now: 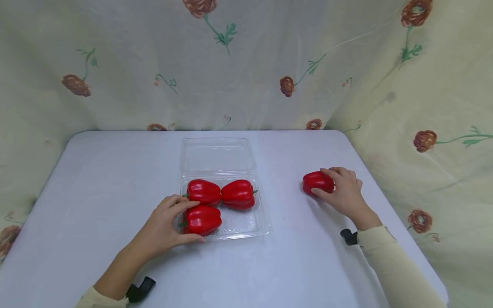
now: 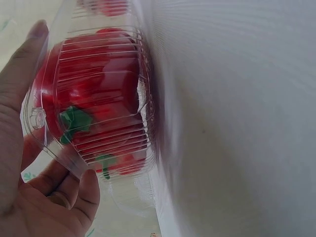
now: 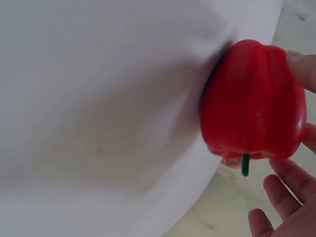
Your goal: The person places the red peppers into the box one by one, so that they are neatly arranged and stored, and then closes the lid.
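Note:
In the head view, an open clear plastic container holds three red bell peppers: one at the back left, one at the back right and one at the front left. My left hand holds the container's left side, its thumb along the front edge and a finger over the front-left pepper. Ribbed walls and green stems show in the left wrist view. Off to the right, my right hand grips a fourth red bell pepper between thumb and fingers. Its green stem points toward the palm.
The container's hinged lid lies folded back toward the far edge of the white table. Floral curtains hang behind the table and along its right side. Each wrist wears a black strap.

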Demonstrator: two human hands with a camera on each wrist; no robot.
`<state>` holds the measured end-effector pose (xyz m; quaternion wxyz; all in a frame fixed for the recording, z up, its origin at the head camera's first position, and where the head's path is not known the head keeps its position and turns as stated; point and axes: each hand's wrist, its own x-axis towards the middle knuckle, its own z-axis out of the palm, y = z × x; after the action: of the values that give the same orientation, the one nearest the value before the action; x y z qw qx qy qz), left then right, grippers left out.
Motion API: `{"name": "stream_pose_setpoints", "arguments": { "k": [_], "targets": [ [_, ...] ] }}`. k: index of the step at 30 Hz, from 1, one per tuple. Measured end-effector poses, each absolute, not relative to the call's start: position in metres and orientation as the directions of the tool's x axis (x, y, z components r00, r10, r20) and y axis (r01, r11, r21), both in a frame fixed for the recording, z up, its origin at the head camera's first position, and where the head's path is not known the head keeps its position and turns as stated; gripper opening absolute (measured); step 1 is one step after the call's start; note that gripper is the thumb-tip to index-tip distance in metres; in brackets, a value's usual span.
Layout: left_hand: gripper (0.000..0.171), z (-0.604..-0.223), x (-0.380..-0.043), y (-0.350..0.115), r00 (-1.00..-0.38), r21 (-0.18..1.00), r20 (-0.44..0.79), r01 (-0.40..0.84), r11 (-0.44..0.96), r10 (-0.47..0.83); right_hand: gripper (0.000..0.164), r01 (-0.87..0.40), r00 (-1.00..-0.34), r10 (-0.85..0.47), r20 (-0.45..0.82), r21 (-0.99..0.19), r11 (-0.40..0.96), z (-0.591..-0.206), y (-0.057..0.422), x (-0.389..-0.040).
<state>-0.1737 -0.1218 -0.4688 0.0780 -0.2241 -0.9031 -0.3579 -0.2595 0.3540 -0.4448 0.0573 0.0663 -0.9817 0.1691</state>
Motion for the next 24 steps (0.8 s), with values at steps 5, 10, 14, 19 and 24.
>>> {"name": "stream_pose_setpoints", "arguments": {
  "k": [5, 10, 14, 19, 24],
  "targets": [
    [0.078, -0.47, -0.173, -0.123, -0.891, 0.617, 0.301, 0.454, 0.643, 0.34, 0.081, -0.122, -0.991, -0.099, 0.09, -0.296, 0.947, -0.449, 0.361, -0.258],
    [0.079, -0.471, -0.173, -0.122, -0.892, 0.627, 0.3, 0.452, 0.635, 0.338, 0.088, -0.079, -0.997, -0.07, 0.04, -0.295, 0.952, -0.453, 0.366, -0.26],
    [0.084, -0.471, -0.173, -0.122, -0.892, 0.625, 0.3, 0.451, 0.637, 0.337, 0.089, -0.061, -0.998, -0.06, 0.014, -0.313, 0.948, -0.458, 0.369, -0.261],
    [0.091, -0.472, -0.173, -0.122, -0.897, 0.634, 0.295, 0.441, 0.635, 0.329, 0.088, -0.066, -0.998, -0.066, 0.012, -0.355, 0.933, -0.461, 0.371, -0.26],
    [0.092, -0.473, -0.173, -0.123, -0.903, 0.644, 0.282, 0.428, 0.634, 0.323, 0.089, -0.064, -0.998, -0.064, 0.013, -0.39, 0.918, -0.461, 0.37, -0.259]
  ]
}}
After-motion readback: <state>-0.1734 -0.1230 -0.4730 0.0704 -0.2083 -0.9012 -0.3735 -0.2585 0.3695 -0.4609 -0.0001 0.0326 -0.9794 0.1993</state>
